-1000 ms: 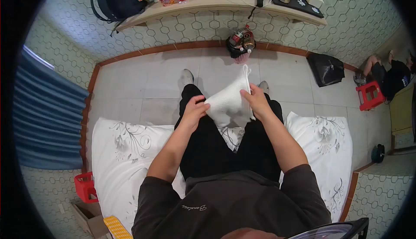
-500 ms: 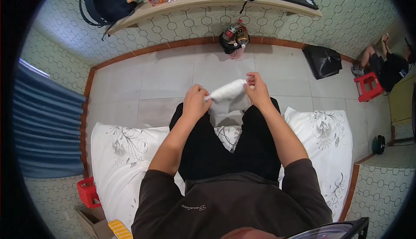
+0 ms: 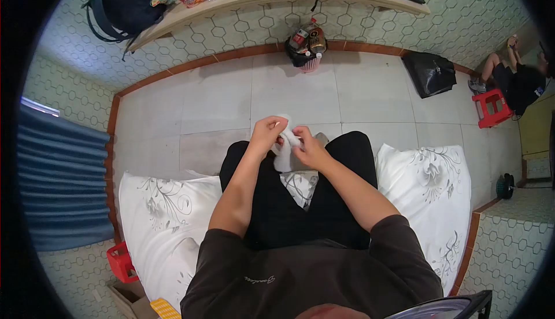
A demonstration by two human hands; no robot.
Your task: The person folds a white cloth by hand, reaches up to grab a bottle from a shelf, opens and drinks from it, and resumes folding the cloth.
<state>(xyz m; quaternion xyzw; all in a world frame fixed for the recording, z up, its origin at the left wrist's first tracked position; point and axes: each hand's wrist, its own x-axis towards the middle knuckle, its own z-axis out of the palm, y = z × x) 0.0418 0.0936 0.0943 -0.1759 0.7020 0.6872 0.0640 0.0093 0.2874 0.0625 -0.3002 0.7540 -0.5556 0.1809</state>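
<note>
Cloth [image 3: 282,160] bunched between two hands

White cloth was pinched in the left hand [image 3: 267,135] and the right hand [image 3: 311,148], held near each other; some fingertips were hidden. It was held between the knees [image 3: 354,148], lower part hanging. Floral bedding [image 3: 430,194] was seen at both sides. Beyond, near the wall [image 3: 225,32], a bin [image 3: 310,65] was noted, heaped with bottles [image 3: 317,41].

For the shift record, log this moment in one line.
left grip: on white cloth | right grip: on white cloth | cloth: bunched, lower end hanging | black bag: on floor
</note>
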